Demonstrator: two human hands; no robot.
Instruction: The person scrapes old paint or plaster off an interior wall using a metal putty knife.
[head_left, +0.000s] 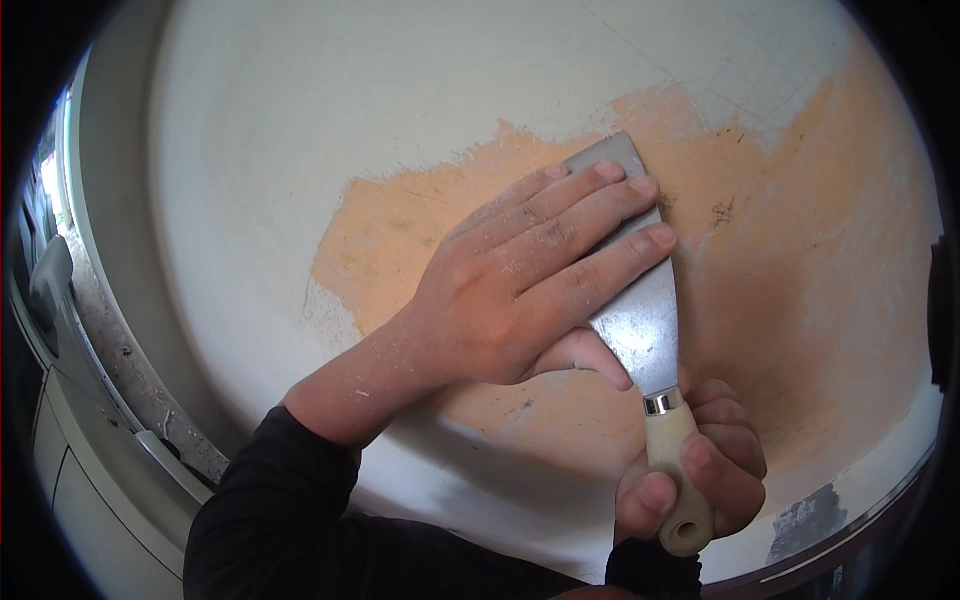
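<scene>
A metal putty knife (642, 340) with a pale wooden handle lies at a slant over a patch of peach-orange coating (380, 240) on a curved white surface (250, 120). My left hand (530, 270) rests on the blade from the left, its fingers stretched out over the metal and slightly apart, the thumb at the blade's lower left edge. My right hand (710, 470) is closed round the handle at the bottom right, with the thumb and fingertips showing. Part of the blade is hidden under the left hand's fingers.
A curved pale rim (110, 200) runs down the left side, with grey panels (95, 500) and a grey fitting (50, 280) beyond it. A dark grey patch (805, 525) marks the white surface near a dark edge at the lower right.
</scene>
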